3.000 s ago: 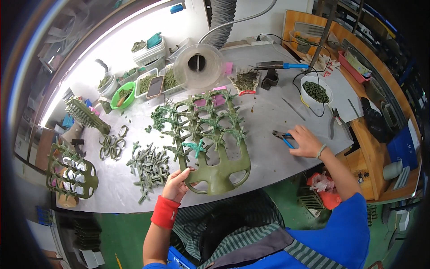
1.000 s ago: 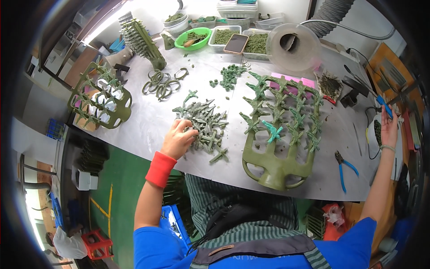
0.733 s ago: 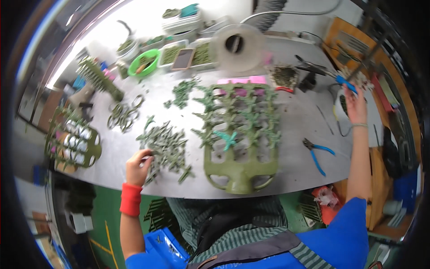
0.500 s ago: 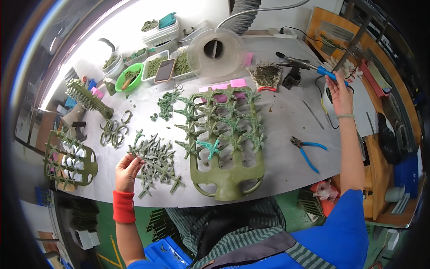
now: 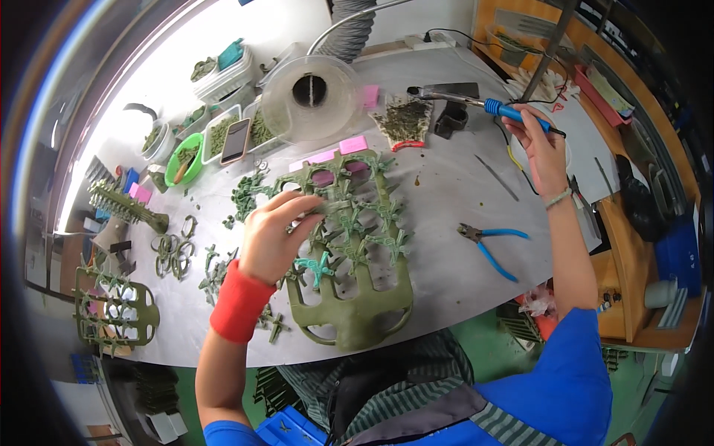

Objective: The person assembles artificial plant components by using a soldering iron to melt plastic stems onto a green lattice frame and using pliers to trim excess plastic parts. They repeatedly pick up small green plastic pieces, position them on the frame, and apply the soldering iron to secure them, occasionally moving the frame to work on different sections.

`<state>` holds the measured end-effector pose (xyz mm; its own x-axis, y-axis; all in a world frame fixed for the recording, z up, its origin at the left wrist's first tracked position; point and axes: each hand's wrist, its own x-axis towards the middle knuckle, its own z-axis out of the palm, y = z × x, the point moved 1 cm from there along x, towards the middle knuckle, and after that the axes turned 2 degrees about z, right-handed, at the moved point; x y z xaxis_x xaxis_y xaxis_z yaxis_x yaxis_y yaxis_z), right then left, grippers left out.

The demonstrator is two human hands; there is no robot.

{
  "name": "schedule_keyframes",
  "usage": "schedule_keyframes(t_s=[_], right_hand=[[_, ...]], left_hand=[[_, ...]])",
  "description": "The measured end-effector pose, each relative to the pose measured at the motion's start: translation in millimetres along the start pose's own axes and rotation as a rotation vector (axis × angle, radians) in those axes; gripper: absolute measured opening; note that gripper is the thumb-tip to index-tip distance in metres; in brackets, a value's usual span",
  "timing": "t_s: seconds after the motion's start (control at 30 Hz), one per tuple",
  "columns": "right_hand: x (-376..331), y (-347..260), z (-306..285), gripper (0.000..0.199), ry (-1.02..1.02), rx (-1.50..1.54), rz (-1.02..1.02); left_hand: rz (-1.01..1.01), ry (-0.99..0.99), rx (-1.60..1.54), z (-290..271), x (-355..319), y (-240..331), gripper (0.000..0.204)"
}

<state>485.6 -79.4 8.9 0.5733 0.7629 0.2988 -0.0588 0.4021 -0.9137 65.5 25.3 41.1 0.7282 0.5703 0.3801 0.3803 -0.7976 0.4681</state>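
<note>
Nearest, at the counter's (image 5: 454, 297) front edge, a person in a blue shirt (image 5: 547, 364) and green striped apron (image 5: 446, 360) works with two bare hands, set well apart. A large olive-green frame (image 5: 353, 323) lies directly ahead, its solid end toward the person and rows of spiky pieces along its bars; one piece (image 5: 318, 269) is bright teal. Left of the frame is a pile of grey-green cross-shaped pieces (image 5: 212, 279), partly hidden by the left forearm, which wears a red wristband (image 5: 242, 303).

The left hand (image 5: 274, 234) is above the frame's left side, thumb and fingertips pinched on a small grey-green piece (image 5: 337, 207). Blue-handled pliers (image 5: 506, 233) lie to the right with their handles spread, and green rings (image 5: 172, 256) sit far left.

Farther back, the right hand (image 5: 543, 152) is clasped around the blue handle of a corded tool (image 5: 497, 108) — its spoon-like metal tip points left. Beyond the frame are pink blocks (image 5: 353, 144), then a green bowl (image 5: 195, 172), a phone (image 5: 236, 141) and a round translucent hood (image 5: 279, 97) — a grey ribbed duct (image 5: 351, 30) rises behind it.
</note>
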Motion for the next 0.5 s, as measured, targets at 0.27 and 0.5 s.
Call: schedule_keyframes(t_s=[0.27, 0.5], right_hand=[[-18.1, -11.9, -20.8, 0.025, 0.034, 0.067, 0.011], [-27.9, -12.1, -30.4, 0.023, 0.035, 0.16, 0.023]], left_hand=[[0.388, -0.137, 0.331, 53.6, 79.4, -6.8, 0.02], [0.334, -0.219, 0.32, 65.5, 87.4, -17.1, 0.02]])
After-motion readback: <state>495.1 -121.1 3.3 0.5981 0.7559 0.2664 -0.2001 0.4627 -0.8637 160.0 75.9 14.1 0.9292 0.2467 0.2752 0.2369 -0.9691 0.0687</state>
